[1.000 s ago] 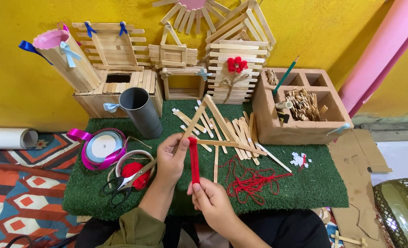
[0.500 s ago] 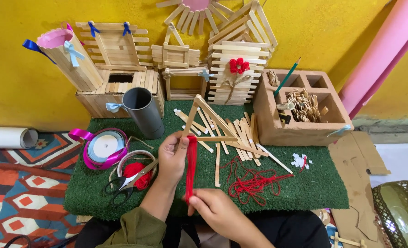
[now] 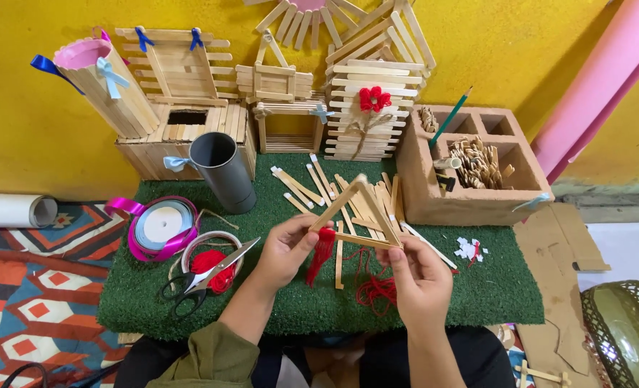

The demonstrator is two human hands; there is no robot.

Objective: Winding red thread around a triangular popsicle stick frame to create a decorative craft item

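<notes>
Head view: we hold a stick triangle (image 3: 359, 214) above the green surface (image 3: 262, 287), our left hand (image 3: 285, 248) pinching its left corner, where a red yarn tassel (image 3: 322, 251) hangs, our right hand (image 3: 419, 276) clamped on its right corner. Loose sticks (image 3: 312, 185) lie just beyond; scissors (image 3: 204, 279) rest at left beside a ribbon spool (image 3: 163, 224).

Your backdrop is a yellow wall (image 3: 549, 43), evenly lit, no hard shadows. A pink roll (image 3: 600, 79) leans against it on your right. Below lies a patterned rug (image 3: 25, 287) in orange, red and blue. A white paper roll (image 3: 10, 210) rests at the wall's foot, left. Cardboard pieces (image 3: 557, 244) lie on the floor, right.
</notes>
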